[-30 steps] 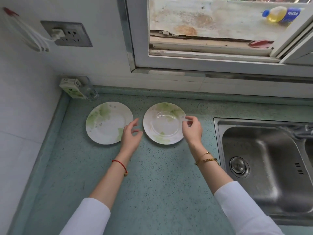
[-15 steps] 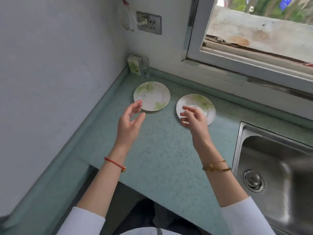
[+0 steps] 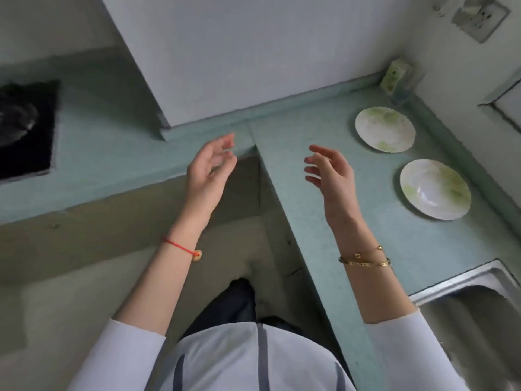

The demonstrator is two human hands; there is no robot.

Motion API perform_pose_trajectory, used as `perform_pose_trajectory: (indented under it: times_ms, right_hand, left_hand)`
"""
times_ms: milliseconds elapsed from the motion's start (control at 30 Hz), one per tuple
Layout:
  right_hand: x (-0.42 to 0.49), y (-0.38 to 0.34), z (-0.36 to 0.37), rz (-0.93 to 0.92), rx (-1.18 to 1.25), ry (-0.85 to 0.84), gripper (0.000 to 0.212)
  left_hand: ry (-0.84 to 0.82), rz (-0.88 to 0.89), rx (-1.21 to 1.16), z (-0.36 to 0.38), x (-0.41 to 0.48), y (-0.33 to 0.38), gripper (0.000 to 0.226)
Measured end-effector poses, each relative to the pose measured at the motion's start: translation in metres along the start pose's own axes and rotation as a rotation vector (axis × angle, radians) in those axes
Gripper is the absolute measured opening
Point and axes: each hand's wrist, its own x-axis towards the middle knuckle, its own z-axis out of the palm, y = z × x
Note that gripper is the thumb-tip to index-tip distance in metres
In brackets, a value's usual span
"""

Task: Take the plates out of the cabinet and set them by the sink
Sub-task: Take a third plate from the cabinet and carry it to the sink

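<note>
We are turning away to the left: half a second ago our hands were hovering just beside the two plates, and now both are drawing back toward the corner of the counter (image 3: 408,249). The far plate (image 3: 384,129) and the near plate (image 3: 435,189) are lying flat on it, apart from each other, in a row running toward the sink (image 3: 451,279) at the near right. Both are sitting to the right of our fingers. Our right hand (image 3: 331,170) is the nearer one, and our left hand (image 3: 210,165) is hanging past the counter's edge. Both are holding nothing, fingers loosely spread and slightly curled. We are probably going for another plate.
</note>
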Motion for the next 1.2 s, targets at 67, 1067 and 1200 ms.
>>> perform_pose_trajectory:
  times_ms: [67, 1067, 1200]
  right_hand:
    - [-0.020, 0.005, 0.029, 0.002, -0.022, -0.111, 0.026]
    - [-0.540, 0.149, 0.384, 0.014, -0.272, -1.236, 0.022]
    - [-0.590, 0.166, 0.417, 0.006, -0.308, -1.314, 0.024]
  left_hand:
    - [0.107, -0.016, 0.015, -0.037, -0.032, -0.001, 0.034]
    - [1.302, -0.079, 0.034, -0.430, -0.596, -0.020, 0.034]
    - [1.386, -0.092, 0.012, -0.464, -0.637, -0.024, 0.035]
